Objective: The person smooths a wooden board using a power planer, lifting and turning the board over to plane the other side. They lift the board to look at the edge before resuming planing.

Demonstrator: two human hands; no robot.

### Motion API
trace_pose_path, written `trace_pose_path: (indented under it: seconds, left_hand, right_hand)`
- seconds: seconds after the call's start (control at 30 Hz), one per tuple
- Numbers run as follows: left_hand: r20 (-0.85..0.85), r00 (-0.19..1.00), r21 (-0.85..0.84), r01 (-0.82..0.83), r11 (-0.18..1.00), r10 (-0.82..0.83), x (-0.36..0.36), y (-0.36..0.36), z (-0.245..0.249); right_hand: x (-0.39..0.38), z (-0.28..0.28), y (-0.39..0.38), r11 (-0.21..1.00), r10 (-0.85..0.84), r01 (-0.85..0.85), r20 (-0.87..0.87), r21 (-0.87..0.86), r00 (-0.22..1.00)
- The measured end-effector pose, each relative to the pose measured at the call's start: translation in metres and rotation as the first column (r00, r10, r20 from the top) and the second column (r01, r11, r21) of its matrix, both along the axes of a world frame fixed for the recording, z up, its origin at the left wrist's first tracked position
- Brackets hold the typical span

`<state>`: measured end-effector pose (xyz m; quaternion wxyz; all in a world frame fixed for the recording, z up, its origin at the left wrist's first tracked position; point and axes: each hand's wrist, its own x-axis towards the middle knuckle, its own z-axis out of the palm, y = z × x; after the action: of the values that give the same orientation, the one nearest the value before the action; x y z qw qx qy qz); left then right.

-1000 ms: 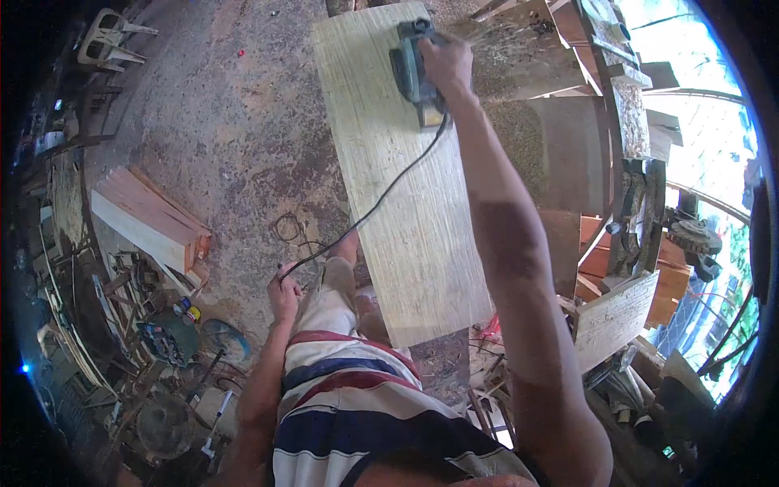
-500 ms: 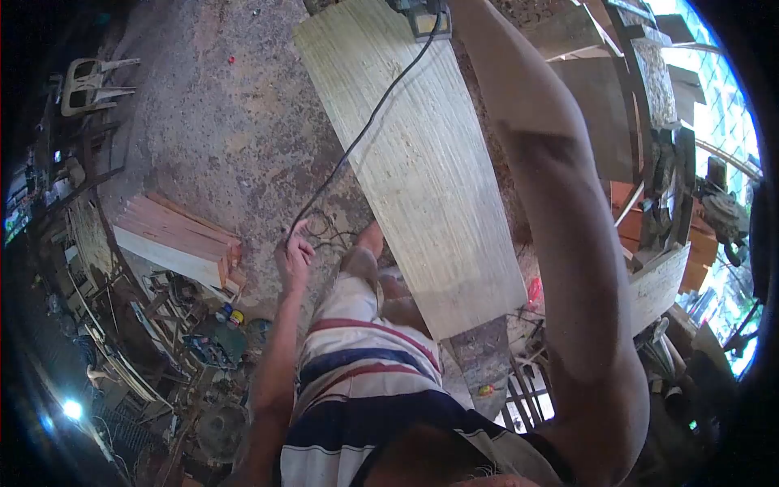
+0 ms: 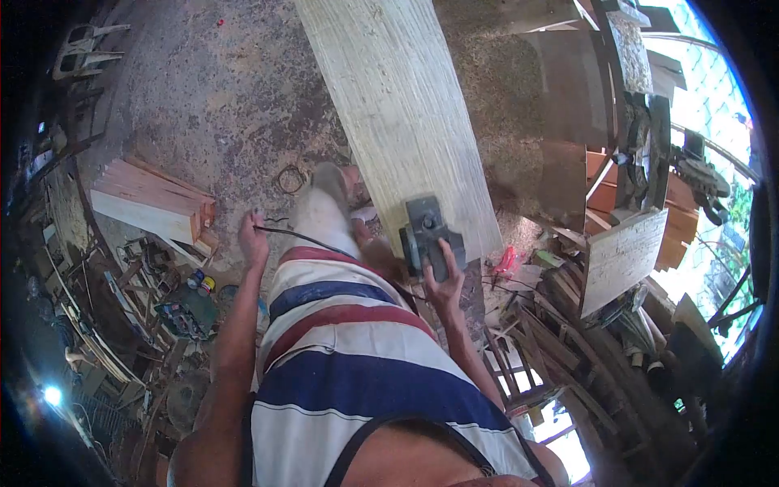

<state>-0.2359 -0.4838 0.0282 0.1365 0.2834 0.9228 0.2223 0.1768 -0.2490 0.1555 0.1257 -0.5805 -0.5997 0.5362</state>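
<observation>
A long pale plank (image 3: 389,97) runs from the top of the view down toward my body. At its near end sits a dark electric planer (image 3: 428,235), and my right hand (image 3: 446,276) is closed around its handle. The planer's black power cord (image 3: 304,237) leads left across my striped shirt to my left hand (image 3: 252,237), which grips it out to the side, above the dirt floor.
A stack of reddish boards (image 3: 150,203) lies on the floor at left, with cans and clutter below it. A white plastic chair (image 3: 81,53) stands far left. Wood offcuts, a board panel (image 3: 621,256) and machinery crowd the right side.
My right hand has pulled the planer from the far end of the plank back to its near end. My left hand still holds the cord and has shifted slightly left.
</observation>
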Motion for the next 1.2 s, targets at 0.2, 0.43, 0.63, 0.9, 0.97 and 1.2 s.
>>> trace_pose_path:
  seconds: [0.2, 0.43, 0.63, 0.9, 0.97, 1.2]
  left_hand:
    - [0.388, 0.919, 0.072, -0.111, 0.991, 0.075, 0.025, 0.032, -0.007]
    - [0.350, 0.932, 0.051, -0.115, 0.992, 0.090, 0.003, 0.064, 0.004]
    - [0.409, 0.903, 0.195, -0.227, 0.954, 0.131, -0.027, 0.056, -0.029]
    - [0.508, 0.827, 0.034, -0.301, 0.953, 0.242, -0.050, 0.106, -0.020]
    - [0.544, 0.796, 0.006, -0.321, 0.947, 0.266, -0.053, 0.118, -0.002]
    - [0.596, 0.748, 0.065, -0.409, 0.910, 0.293, -0.085, 0.120, -0.015]
  right_hand:
    - [-0.046, -0.013, 0.041, 0.972, 0.068, -0.073, 0.027, 0.222, 0.997]
    - [-0.197, -0.026, 0.190, 0.946, 0.107, -0.101, -0.003, 0.307, 0.994]
    - [-0.295, -0.040, 0.290, 0.933, 0.110, -0.087, -0.047, 0.350, 0.993]
    - [-0.403, -0.033, 0.407, 0.893, 0.102, -0.126, 0.078, 0.433, 0.992]
    - [-0.427, -0.035, 0.434, 0.870, 0.107, -0.119, 0.054, 0.478, 0.993]
    - [-0.507, -0.050, 0.532, 0.870, 0.129, -0.076, -0.077, 0.486, 0.989]
